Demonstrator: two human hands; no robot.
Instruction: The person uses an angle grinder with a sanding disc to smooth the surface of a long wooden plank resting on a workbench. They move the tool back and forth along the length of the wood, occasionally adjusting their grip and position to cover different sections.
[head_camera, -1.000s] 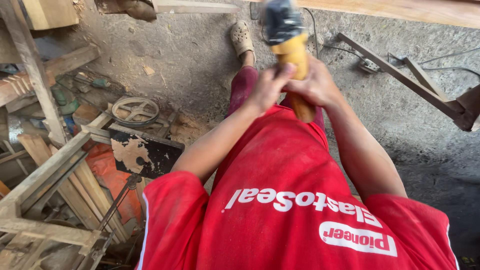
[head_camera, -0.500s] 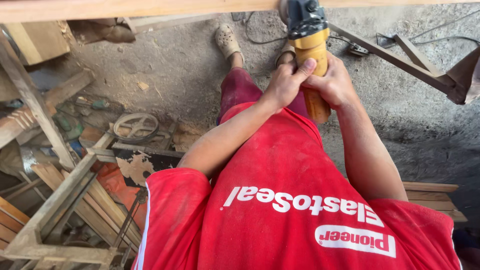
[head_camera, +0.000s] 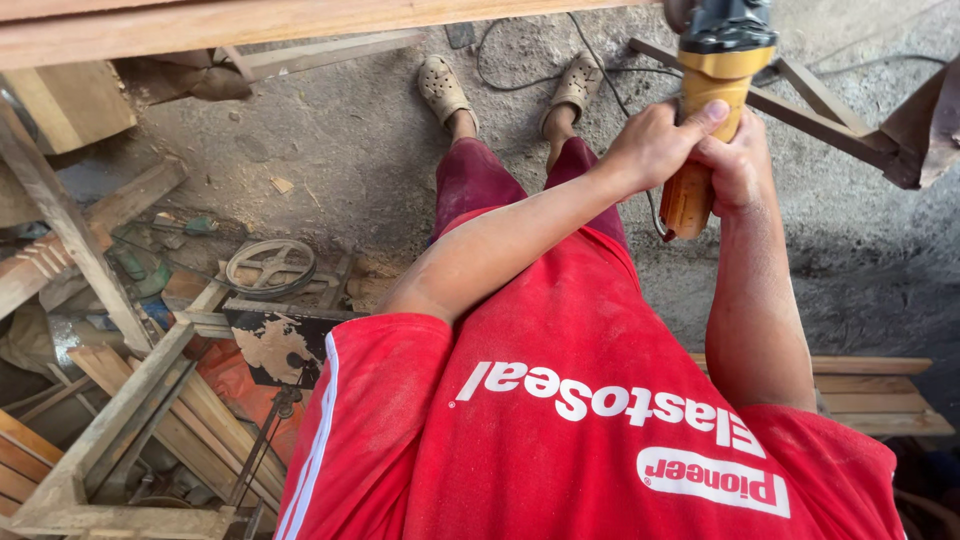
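Both my hands are wrapped around the yellow body of a power tool (head_camera: 700, 120) with a dark grey head, held upright in front of my red shirt. My left hand (head_camera: 655, 145) grips it from the left, thumb laid across the yellow housing. On the other side, my right hand (head_camera: 742, 165) closes around the same body. The tool's head is partly cut off by the top edge. A dark cord (head_camera: 520, 62) lies on the floor by my sandalled feet (head_camera: 445, 88).
A long wooden plank (head_camera: 300, 20) crosses the top. An angled metal frame (head_camera: 830, 120) stands at the right. Wooden frames and offcuts (head_camera: 120, 410), a pulley wheel (head_camera: 270, 265) and scrap pile up at the left. Stacked planks (head_camera: 870, 390) lie at the lower right.
The tool and both hands have shifted to the right in view, still gripped the same way. The plank has come into view along the top, and both feet now show.
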